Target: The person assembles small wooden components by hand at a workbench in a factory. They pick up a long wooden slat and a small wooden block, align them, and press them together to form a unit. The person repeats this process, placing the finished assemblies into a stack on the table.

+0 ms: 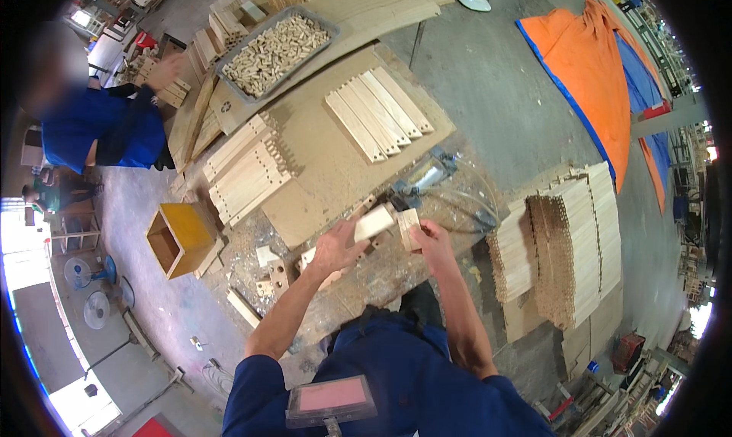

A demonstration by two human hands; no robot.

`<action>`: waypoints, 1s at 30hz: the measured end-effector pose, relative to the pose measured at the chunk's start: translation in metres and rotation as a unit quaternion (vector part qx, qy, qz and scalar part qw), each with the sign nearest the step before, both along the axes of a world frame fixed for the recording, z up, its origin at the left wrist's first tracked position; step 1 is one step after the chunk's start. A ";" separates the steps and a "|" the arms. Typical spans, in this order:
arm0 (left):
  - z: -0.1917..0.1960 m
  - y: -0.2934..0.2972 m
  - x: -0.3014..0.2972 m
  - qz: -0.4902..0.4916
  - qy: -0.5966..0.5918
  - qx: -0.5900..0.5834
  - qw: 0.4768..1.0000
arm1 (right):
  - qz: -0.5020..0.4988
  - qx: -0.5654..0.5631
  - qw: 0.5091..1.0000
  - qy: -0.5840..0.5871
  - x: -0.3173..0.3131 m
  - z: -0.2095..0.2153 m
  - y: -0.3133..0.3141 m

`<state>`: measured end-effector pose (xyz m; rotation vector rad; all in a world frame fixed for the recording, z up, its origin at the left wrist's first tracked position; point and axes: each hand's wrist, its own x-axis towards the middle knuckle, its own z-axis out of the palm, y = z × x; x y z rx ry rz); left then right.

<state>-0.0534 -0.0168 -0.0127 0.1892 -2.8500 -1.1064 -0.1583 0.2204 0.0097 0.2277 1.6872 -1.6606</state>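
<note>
In front of me, at the near edge of the workbench, my left hand [335, 248] grips the left end of a pale wooden piece [374, 222], thumb on the near side and fingers on the far side. My right hand [432, 243] pinches a short wooden block [409, 229] by its right side. The block is close to the right end of the pale piece; whether they touch I cannot tell. Just beyond both hands is a metal air cylinder [427, 178] fixed to the bench, with hoses beside it. The underside of the pale piece is hidden.
Drilled boards [250, 170] and slats [377, 113] lie on the cardboard-covered bench. A grey tray [333, 32] of dowels stands beyond. Stacked boards [595, 246] rise at right. A yellow box [191, 239] is at left. Across the bench, at far left, is a person in blue [114, 124].
</note>
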 end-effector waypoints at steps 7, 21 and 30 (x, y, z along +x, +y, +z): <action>-0.045 -0.078 -0.156 0.408 -0.123 0.185 0.886 | -0.069 -0.037 0.997 -0.029 -0.020 -0.017 0.022; -0.080 -0.102 -0.132 0.379 0.004 -0.080 0.922 | -0.109 -0.037 0.992 -0.046 -0.014 -0.040 0.033; -0.053 -0.190 0.034 0.266 -0.157 -0.337 0.890 | -0.068 -0.051 0.996 -0.002 0.021 -0.006 0.027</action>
